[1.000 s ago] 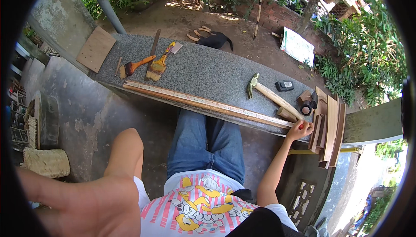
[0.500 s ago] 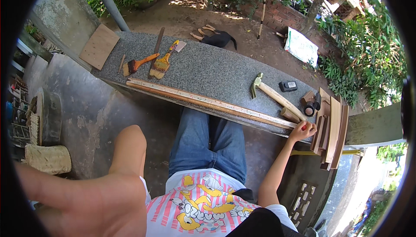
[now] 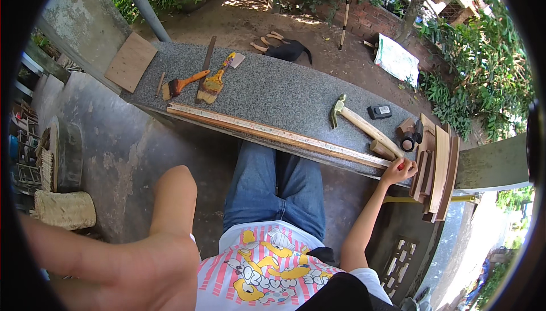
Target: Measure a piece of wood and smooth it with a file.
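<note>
Shifted slightly rightward, my left hand (image 3: 128, 268) is looming, its grip impossible to tell, while my right hand (image 3: 398, 172) is clasping a red object (image 3: 401, 166), ideally staying steady, at the white strip's (image 3: 278, 133) right end on the worktop (image 3: 278, 89).

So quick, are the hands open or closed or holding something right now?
Left hand: close up, can't tell if open or closed.
Right hand: closed, holding a small red thing.
</note>
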Motion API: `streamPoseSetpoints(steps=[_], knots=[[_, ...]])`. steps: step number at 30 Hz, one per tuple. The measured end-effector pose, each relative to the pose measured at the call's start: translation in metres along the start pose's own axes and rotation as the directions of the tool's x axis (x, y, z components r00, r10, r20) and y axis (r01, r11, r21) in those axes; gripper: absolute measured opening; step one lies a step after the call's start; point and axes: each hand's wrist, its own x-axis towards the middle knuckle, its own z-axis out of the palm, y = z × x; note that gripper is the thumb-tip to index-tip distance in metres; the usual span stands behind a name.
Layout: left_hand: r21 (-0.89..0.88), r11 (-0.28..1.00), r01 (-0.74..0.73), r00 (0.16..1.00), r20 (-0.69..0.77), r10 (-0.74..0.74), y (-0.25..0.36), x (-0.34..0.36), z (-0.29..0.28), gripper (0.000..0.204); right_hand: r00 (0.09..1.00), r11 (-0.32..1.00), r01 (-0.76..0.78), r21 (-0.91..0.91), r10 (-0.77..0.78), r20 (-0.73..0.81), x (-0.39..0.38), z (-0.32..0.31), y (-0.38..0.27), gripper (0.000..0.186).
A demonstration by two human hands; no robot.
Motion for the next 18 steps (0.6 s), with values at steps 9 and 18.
streamPoseSetpoints(steps=[9,18], knots=[[-0.089,0.994,0.065,0.998,-0.019,-0.067,-0.0016,-0.0012,-0.0017,0.053,0.999,0.999,-0.036,-0.002,0.036,0.024,-0.0019,-0.0004,0.0066,0.004],[-0.173,0.977,0.121,0.991,-0.033,-0.129,-0.0046,-0.002,0.0018,0.054,0.995,0.994,-0.099,0.038,0.097,0.033,-0.0037,0.0006,0.0052,0.005]])
